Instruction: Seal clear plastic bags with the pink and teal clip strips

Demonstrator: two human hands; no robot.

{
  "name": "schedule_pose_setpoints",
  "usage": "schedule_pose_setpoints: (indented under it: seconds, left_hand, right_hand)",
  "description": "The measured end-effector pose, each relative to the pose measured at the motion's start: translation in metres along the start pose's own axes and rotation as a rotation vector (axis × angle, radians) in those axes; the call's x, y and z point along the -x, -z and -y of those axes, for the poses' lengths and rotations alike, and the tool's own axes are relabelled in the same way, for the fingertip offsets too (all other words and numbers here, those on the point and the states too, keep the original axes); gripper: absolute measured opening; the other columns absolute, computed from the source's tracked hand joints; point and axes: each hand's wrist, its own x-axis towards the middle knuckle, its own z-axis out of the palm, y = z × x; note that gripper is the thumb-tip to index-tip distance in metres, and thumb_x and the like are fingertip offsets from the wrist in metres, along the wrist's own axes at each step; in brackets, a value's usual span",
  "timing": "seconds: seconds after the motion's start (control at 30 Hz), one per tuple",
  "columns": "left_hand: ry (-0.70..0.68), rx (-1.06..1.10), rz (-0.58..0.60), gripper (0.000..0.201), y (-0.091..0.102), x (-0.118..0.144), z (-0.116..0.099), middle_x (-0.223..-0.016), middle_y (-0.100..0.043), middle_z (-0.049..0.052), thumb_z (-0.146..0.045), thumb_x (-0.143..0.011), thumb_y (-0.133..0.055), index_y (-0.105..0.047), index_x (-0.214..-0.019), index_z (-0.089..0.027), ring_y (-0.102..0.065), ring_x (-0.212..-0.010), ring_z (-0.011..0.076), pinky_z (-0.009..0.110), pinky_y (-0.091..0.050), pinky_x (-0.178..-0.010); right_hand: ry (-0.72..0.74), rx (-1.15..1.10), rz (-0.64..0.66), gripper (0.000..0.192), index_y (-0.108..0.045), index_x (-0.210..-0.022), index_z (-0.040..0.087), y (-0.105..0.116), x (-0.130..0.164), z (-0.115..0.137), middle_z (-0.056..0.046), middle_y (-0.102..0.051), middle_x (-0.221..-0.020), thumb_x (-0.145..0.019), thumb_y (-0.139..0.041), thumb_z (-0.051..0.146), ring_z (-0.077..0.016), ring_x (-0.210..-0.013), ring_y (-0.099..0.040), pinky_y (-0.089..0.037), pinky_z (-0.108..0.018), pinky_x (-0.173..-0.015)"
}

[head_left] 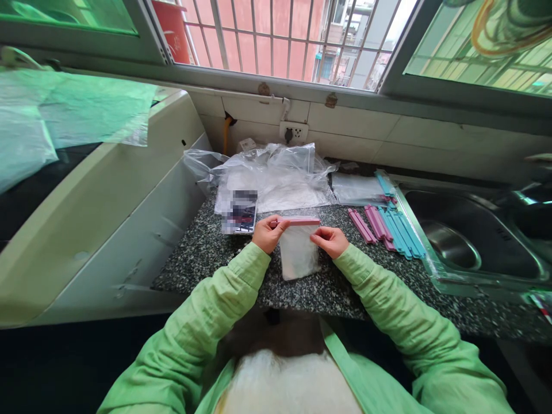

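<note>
A clear plastic bag [299,253] hangs over the front of the speckled counter, with a pink bag clip [302,222] lying across its top edge. My left hand [268,233] is closed in a pinch around the left end of this clip. Just below the clip's right end, the fingers of my right hand [331,241] pinch the bag's right edge. Beyond my left hand lies a phone [246,213] with a partly blurred screen. More pink clips [379,224] and several blue clips [401,230] are laid out to the right.
Behind my hands is a heap of clear plastic bags [276,178], with a flatter stack of bags [357,188] beside it. A steel sink [483,230] borders the counter [340,293] at right. A white appliance [129,224] stands at left. A wall socket [294,132] holds a plug.
</note>
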Motion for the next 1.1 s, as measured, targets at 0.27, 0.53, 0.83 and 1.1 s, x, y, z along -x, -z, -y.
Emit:
schedule_pose_setpoints:
  seconds: [0.27,0.53,0.83,1.1]
  left_hand:
    - [0.006,0.045,-0.092,0.044,0.003,-0.003,0.002,-0.046,-0.038,-0.006,-0.056,-0.051,-0.063,-0.05,-0.055,-0.014,-0.031,-0.043,0.0039,0.018,-0.022,-0.04]
    - [-0.038,-0.022,-0.134,0.041,0.006,-0.004,0.007,-0.047,-0.037,-0.006,-0.054,-0.058,-0.059,-0.05,-0.056,-0.014,-0.03,-0.044,0.0044,0.019,-0.023,-0.041]
    - [-0.097,-0.053,-0.167,0.039,0.004,-0.002,0.004,-0.047,-0.037,-0.006,-0.052,-0.06,-0.059,-0.049,-0.054,-0.014,-0.031,-0.044,0.0048,0.019,-0.025,-0.043]
    - [-0.099,-0.012,-0.262,0.043,0.005,-0.004,0.002,-0.044,-0.034,-0.007,-0.057,-0.056,-0.059,-0.049,-0.055,-0.014,-0.027,-0.041,0.0041,0.02,-0.02,-0.04]
  right_hand:
    - [-0.048,-0.028,0.1,0.034,-0.053,-0.058,0.013,0.001,0.001,-0.001,0.003,-0.046,-0.051,-0.055,-0.06,0.047,-0.0065,-0.049,-0.038,-0.031,-0.022,-0.049]
    - [-0.036,0.038,0.115,0.031,-0.052,-0.056,0.013,0.003,0.0,-0.003,0.003,-0.043,-0.049,-0.057,-0.057,0.044,-0.0058,-0.047,-0.035,-0.028,-0.022,-0.047]
    - [-0.022,0.065,0.105,0.032,-0.052,-0.057,0.013,0.002,-0.001,-0.006,0.004,-0.042,-0.048,-0.059,-0.056,0.045,-0.0059,-0.046,-0.034,-0.028,-0.022,-0.046]
    - [-0.079,0.073,0.191,0.033,-0.057,-0.062,0.012,0.011,-0.002,-0.005,0.002,-0.05,-0.051,-0.056,-0.061,0.045,-0.0062,-0.048,-0.04,-0.032,-0.021,-0.047]
